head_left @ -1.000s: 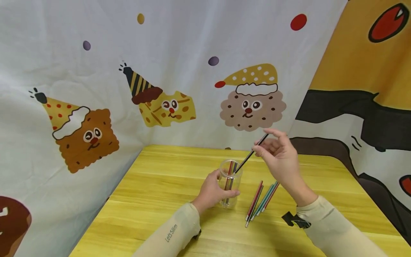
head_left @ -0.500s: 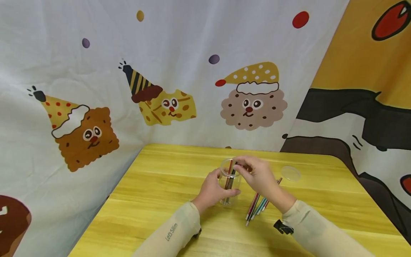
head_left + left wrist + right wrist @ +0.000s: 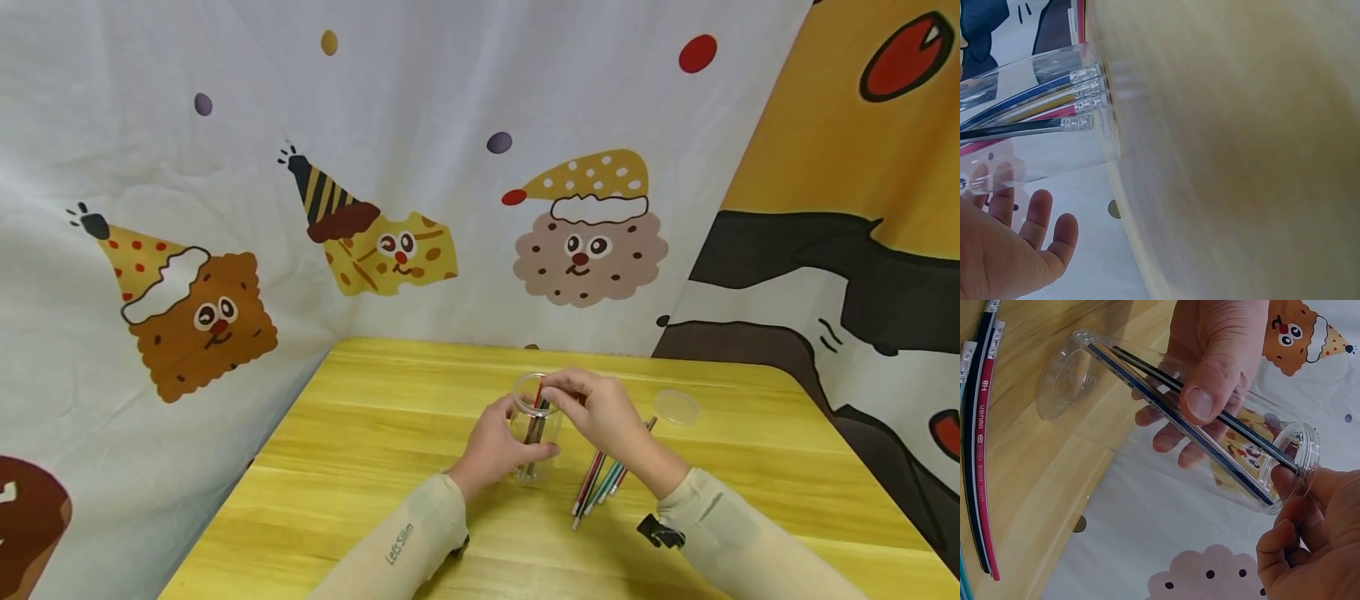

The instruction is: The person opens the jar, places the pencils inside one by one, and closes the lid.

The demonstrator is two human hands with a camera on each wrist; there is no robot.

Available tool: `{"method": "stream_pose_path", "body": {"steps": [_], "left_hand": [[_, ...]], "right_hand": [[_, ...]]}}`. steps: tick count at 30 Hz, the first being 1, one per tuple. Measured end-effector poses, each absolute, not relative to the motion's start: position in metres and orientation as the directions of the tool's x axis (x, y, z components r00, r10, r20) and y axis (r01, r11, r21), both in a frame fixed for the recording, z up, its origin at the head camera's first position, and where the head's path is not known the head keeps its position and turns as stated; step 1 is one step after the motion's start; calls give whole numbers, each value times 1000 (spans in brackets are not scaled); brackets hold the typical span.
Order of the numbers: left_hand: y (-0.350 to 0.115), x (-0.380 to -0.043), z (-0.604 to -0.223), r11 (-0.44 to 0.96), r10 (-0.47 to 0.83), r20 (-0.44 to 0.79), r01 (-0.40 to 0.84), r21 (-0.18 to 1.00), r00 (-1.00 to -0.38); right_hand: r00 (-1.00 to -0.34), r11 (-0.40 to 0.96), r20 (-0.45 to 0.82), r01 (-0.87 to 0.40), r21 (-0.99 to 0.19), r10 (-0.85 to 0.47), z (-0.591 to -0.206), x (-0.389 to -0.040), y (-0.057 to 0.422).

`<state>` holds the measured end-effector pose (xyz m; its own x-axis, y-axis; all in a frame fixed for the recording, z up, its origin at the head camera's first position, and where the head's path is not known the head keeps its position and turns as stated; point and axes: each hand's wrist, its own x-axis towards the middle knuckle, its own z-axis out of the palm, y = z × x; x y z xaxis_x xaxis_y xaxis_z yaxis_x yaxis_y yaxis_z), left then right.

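A clear plastic jar (image 3: 552, 429) stands on the table in the head view, and my left hand (image 3: 497, 447) grips its side with the thumb across the front. Inside it are a blue pencil (image 3: 1019, 100), a yellow pencil (image 3: 1054, 108), a pink pencil and a black pencil (image 3: 1019, 129), eraser ends down. The black one's eraser end sits slightly higher than the others. At the jar's mouth, my right hand (image 3: 600, 410) pinches the upper end of the black pencil (image 3: 1244, 432); its fingertips partly cover the rim.
Several loose pencils (image 3: 588, 485), red, black and teal, lie to the right of the jar, partly under my right forearm. Behind them a clear round lid (image 3: 677, 407) lies flat on the wooden table (image 3: 360, 433). A printed cloth (image 3: 420, 108) hangs behind the table.
My right hand has come down and left to the jar's mouth, lowering the black pencil inside. The lid it covered has come into view. The left hand stays on the jar.
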<state>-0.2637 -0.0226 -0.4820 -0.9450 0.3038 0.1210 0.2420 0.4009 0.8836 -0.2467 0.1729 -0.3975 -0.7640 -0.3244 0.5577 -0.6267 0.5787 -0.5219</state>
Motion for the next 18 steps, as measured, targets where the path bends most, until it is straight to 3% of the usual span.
{"method": "stream_pose_path", "body": {"steps": [7, 18], "left_hand": [[-23, -264, -483, 401, 305, 126, 248, 882, -944], [-23, -264, -484, 373, 311, 118, 236, 897, -943]], "right_hand": [[-840, 570, 444, -540, -619, -313, -393, -248, 174], [-868, 580, 381, -497, -645, -319, -390, -249, 177]]}}
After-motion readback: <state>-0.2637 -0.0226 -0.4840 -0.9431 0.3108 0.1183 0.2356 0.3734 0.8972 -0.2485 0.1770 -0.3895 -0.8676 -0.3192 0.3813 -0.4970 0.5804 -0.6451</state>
